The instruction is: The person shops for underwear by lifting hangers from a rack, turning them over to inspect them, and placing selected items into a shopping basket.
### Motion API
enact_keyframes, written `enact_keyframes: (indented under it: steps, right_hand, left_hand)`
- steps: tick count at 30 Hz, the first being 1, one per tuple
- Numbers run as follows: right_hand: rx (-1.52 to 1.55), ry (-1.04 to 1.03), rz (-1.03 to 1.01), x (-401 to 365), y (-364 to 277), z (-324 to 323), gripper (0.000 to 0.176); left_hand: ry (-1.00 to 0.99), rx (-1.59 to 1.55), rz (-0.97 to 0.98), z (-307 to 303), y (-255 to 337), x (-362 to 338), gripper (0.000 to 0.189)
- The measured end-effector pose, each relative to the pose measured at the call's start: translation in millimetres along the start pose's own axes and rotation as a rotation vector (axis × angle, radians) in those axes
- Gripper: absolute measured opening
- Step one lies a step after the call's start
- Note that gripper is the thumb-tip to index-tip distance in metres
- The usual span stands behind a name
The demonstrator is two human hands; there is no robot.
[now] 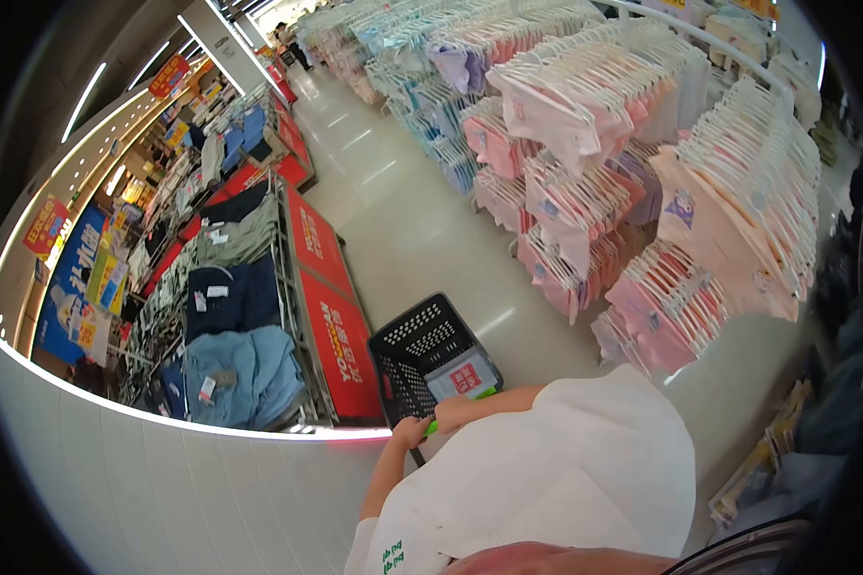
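Note:
A black shopping cart [403,353] with a perforated basket stands in front of me. Its bright green handle [431,427] crosses the near side. My left hand [410,431] is closed round the handle's left end. Close beside it, my right hand [454,414] also grips the bar, fingers curled and partly hidden from above. At the basket's near side shows a clear panel with a red-and-white label [463,379].
To the left, a display table [292,297] with red panels bears folded jeans [244,374] and other clothes. On the right, racks hold pink children's clothes [571,115] on white hangers. A pale tiled aisle [393,211] runs ahead; a person [292,48] stands far off.

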State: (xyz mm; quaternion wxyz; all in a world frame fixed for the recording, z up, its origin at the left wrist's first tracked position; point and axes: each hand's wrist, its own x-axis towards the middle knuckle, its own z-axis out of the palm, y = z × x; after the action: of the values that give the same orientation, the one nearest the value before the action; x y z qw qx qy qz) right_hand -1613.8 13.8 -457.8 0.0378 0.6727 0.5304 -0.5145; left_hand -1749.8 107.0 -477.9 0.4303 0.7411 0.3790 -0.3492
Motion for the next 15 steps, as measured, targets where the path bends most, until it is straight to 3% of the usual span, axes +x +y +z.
enact_keyframes:
  steps: [4, 5, 8, 12, 15]
  right_hand:
    - [-0.010, 0.052, 0.052, 52.1, -0.1, -41.3, 0.034]
    - [0.035, -0.004, 0.027, 64.0, 5.6, -53.6, 0.036]
    - [-0.001, 0.002, 0.026, 111.9, 14.7, -85.6, 0.038]
    - [0.031, 0.047, 0.093, 164.1, 27.7, -121.4, 0.039]
    - [-0.003, 0.124, 0.135, 191.6, 34.8, -152.7, 0.031]
  left_hand:
    - [-0.022, 0.014, 0.155, -56.9, -9.6, 53.4, 0.056]
    - [-0.087, -0.013, 0.084, -77.1, 6.6, 53.3, 0.055]
    - [-0.117, -0.089, 0.090, -106.2, -16.4, 116.1, 0.056]
    - [-0.139, -0.071, 0.171, -159.4, -5.0, 159.7, 0.053]
    - [-0.199, -0.058, 0.198, -189.3, -8.5, 203.1, 0.050]
